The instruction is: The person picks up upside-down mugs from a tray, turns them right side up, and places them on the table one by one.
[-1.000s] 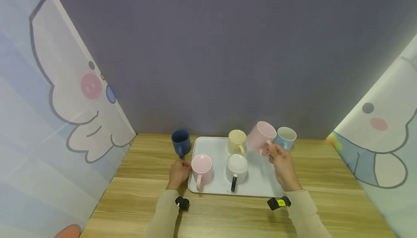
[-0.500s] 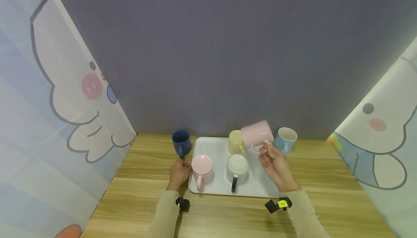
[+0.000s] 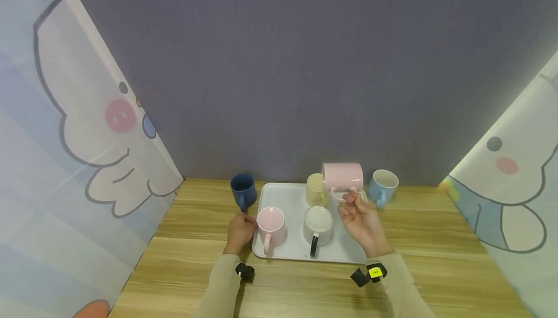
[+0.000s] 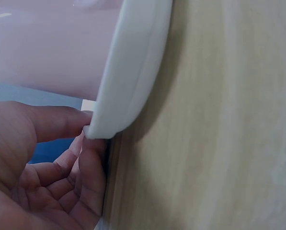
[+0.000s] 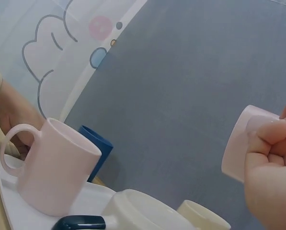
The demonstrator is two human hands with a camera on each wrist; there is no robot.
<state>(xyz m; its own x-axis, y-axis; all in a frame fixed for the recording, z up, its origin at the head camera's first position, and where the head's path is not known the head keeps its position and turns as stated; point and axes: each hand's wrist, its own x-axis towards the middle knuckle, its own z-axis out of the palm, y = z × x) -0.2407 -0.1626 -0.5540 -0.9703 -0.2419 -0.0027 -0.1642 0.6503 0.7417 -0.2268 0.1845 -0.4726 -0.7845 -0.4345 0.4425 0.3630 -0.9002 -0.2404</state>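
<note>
My right hand [image 3: 365,223] pinches the handle of a pink mug [image 3: 342,176], which lies sideways in the air above the tray's back right part, handle downward. In the right wrist view my fingers cover part of this pink mug [image 5: 236,143]. At the white tray's [image 3: 281,193] left side, my left hand [image 3: 240,233] grips the rim; the left wrist view shows the thumb over the tray edge [image 4: 133,62] and fingers underneath. On the tray stand a second pink mug [image 3: 271,226], a white mug [image 3: 317,226] with a black-and-white handle and a yellow mug [image 3: 315,194].
A dark blue mug [image 3: 243,193] stands upright on the wooden table [image 3: 301,289] left of the tray. To the right stands a light blue mug [image 3: 382,189], also upright. A grey panel [image 3: 279,76] rises behind the table, with patterned curtains at both sides.
The right hand has turned the pink mug from a tilted stance onto its side, moving it slightly left. The left hand and the tray have stayed in place.
</note>
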